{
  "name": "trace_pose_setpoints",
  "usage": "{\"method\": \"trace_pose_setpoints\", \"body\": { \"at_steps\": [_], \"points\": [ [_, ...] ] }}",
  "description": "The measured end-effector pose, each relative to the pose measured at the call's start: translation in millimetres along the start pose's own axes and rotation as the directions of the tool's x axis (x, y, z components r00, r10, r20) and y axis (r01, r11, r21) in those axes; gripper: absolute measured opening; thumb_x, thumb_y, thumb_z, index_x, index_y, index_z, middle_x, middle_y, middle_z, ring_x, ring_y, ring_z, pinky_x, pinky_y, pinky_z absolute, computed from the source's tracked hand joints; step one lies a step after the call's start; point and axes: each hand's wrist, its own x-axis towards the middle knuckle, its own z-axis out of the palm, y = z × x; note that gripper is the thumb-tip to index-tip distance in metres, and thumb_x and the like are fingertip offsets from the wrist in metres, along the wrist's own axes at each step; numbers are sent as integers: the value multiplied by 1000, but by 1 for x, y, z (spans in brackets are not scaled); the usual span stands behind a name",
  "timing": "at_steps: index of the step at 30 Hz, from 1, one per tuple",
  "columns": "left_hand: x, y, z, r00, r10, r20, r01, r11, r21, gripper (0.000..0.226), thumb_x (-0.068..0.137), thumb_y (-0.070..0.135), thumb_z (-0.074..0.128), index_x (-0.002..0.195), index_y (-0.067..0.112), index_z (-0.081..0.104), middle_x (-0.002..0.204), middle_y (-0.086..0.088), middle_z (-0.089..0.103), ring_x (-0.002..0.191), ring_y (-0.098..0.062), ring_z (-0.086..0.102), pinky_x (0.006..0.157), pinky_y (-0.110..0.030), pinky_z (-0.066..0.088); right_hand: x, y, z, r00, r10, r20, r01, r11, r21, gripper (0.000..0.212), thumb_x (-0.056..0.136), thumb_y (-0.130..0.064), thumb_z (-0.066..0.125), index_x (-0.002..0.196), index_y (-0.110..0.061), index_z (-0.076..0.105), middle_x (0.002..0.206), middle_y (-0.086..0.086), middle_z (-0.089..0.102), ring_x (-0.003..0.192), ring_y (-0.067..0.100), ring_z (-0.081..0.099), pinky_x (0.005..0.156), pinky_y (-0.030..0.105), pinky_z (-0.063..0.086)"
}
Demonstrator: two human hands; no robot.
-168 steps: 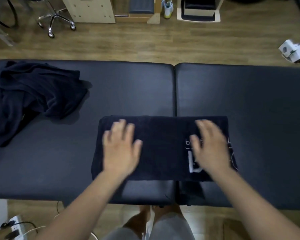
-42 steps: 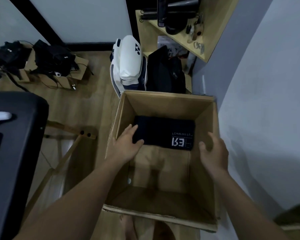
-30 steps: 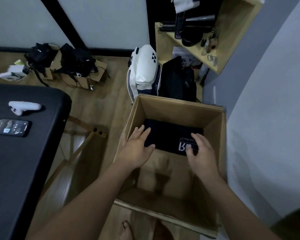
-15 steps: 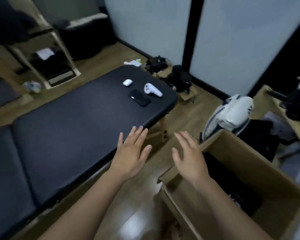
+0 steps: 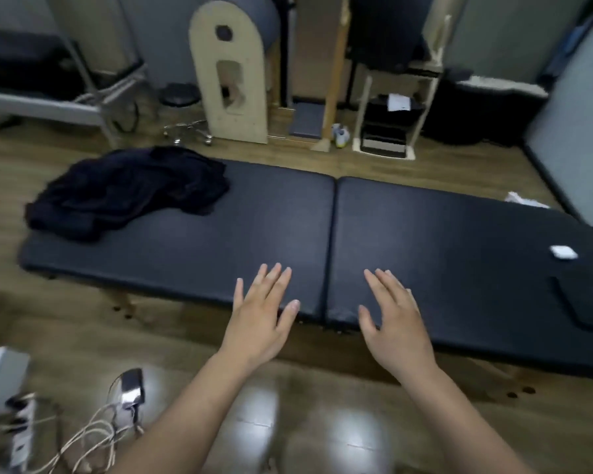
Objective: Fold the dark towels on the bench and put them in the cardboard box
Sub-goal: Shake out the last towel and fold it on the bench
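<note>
Smooth padded bench [image 5: 288, 227], cloth towels [image 5: 127, 193]

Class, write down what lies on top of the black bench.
A heap of towels lies on the left end of the bench; a small white case and a dark flat object lie at its right end. Anything under the heap is hidden.

Pilates studio: padded bench [image 5: 271, 217], ladder barrel [image 5: 206, 107]

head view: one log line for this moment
left hand open, empty | right hand open, empty | dark towels heaped on bench | box out of view
</note>
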Motion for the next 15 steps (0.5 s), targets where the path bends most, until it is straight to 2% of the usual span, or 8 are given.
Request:
{"method": "trace_pose_setpoints", "body": {
  "at_steps": [4,9,15],
  "points": [
    [-20,-72,-41,976,-182,-118,184,983,-1,75,90,62,11,155,28,24,163,10,18,152,-10,4,123,-46,1,41,-76,46,973,-184,138,183,983,23,58,99,-29,52,152,-27,31,159,-7,26,149,7,14,123,32,5],
    [-41,-144,-76,885,-400,-239,406,914,-27,78,88,63,11,154,25,31,162,7,23,152,-12,9,123,-48,4,90,-153,97,883,-387,265,369,922,114,54,99,-30,52,150,-26,35,158,-6,29,148,9,17,123,37,11],
    [-12,-203,-104,791,-533,-299,548,835,-39,81,86,62,4,152,26,33,161,10,24,152,-10,9,121,-45,4,170,-212,148,801,-498,332,460,867,190,50,99,-35,52,147,-25,42,152,-8,36,143,10,27,118,36,27]
  ]
}}
